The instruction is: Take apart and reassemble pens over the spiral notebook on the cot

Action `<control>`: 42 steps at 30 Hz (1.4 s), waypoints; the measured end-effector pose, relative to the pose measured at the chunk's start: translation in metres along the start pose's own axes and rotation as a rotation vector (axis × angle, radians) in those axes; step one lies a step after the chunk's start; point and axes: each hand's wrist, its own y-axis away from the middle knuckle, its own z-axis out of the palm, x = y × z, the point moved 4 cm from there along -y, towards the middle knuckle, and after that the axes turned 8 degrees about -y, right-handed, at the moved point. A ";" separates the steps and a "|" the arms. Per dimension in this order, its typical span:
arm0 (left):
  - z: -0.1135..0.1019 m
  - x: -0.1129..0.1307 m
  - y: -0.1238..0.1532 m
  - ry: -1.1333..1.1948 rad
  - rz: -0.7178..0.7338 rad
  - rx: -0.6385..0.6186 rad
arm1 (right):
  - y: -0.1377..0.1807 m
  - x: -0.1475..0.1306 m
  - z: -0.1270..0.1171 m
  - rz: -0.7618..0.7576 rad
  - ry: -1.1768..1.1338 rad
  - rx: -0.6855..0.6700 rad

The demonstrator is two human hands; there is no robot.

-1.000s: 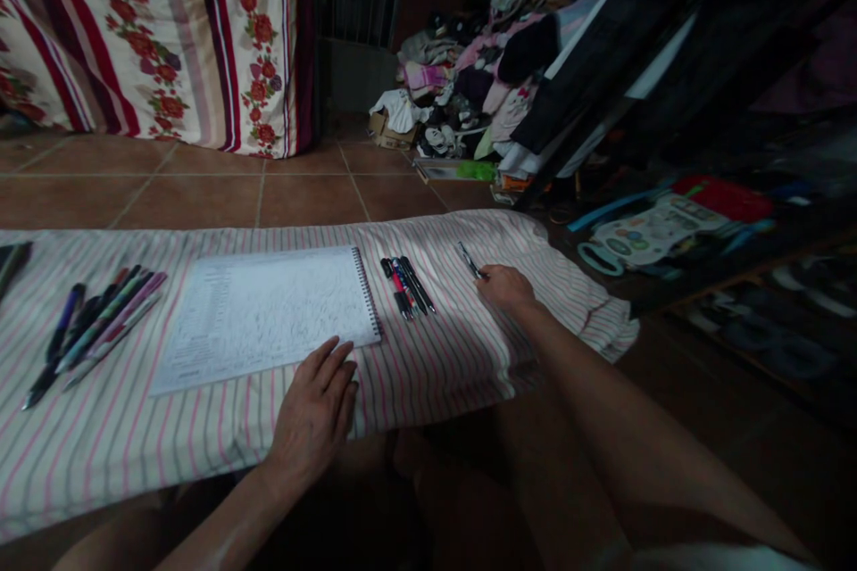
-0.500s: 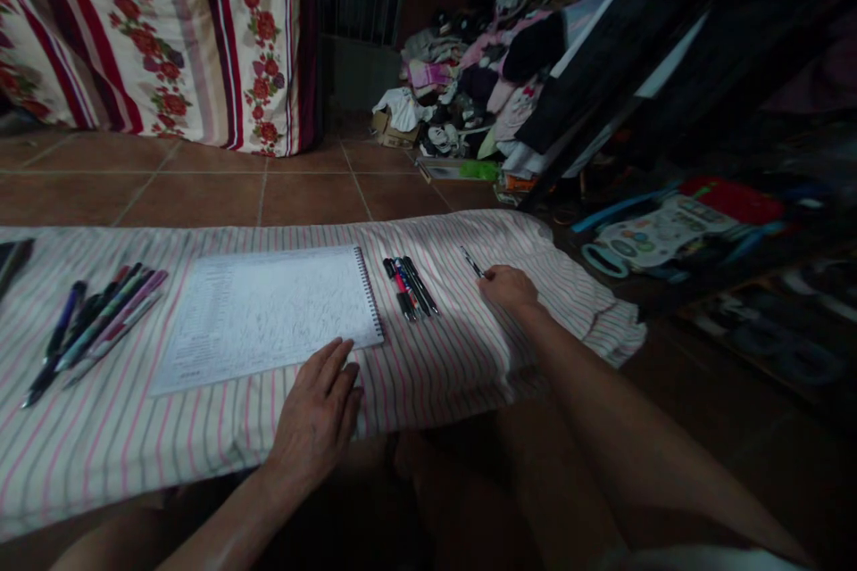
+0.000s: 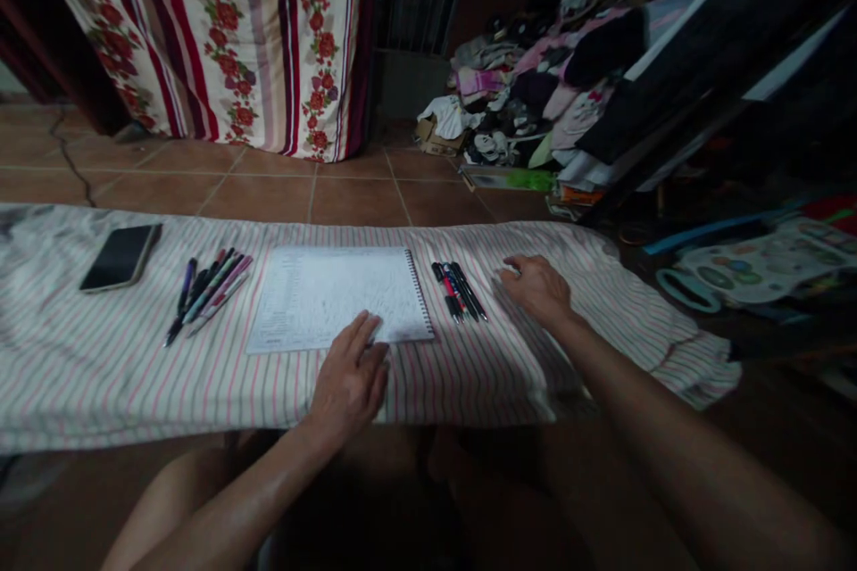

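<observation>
A white spiral notebook (image 3: 341, 296) lies open on a pink-striped cloth (image 3: 100, 357). My left hand (image 3: 352, 375) rests flat on the cloth at the notebook's near right corner, fingertips touching the page, holding nothing. A small bunch of pens (image 3: 459, 290) lies just right of the spiral binding. My right hand (image 3: 536, 290) lies palm down on the cloth right beside those pens, fingers loosely curled. No pen shows in it, and what is under the palm is hidden. A second bunch of coloured pens (image 3: 207, 293) lies left of the notebook.
A dark phone (image 3: 120, 256) lies on the cloth at the far left. Behind are brown floor tiles (image 3: 348, 196), a floral striped fabric (image 3: 254, 36), and a pile of clothes (image 3: 536, 98). A round plastic toy board (image 3: 756, 268) lies at the right.
The view has swung left, bringing the phone into sight. The thin pen that stuck out of my right hand no longer shows. My left hand stays at the notebook's corner.
</observation>
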 end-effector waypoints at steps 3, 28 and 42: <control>-0.018 -0.031 0.000 -0.096 -0.097 0.046 | 0.007 -0.033 0.001 -0.123 -0.073 0.039; -0.099 -0.175 0.061 -0.434 -0.795 -0.029 | 0.202 -0.212 0.018 -0.641 -0.750 -0.425; -0.081 -0.179 0.045 0.818 -1.220 0.382 | 0.216 -0.222 0.037 -0.090 -1.223 -0.582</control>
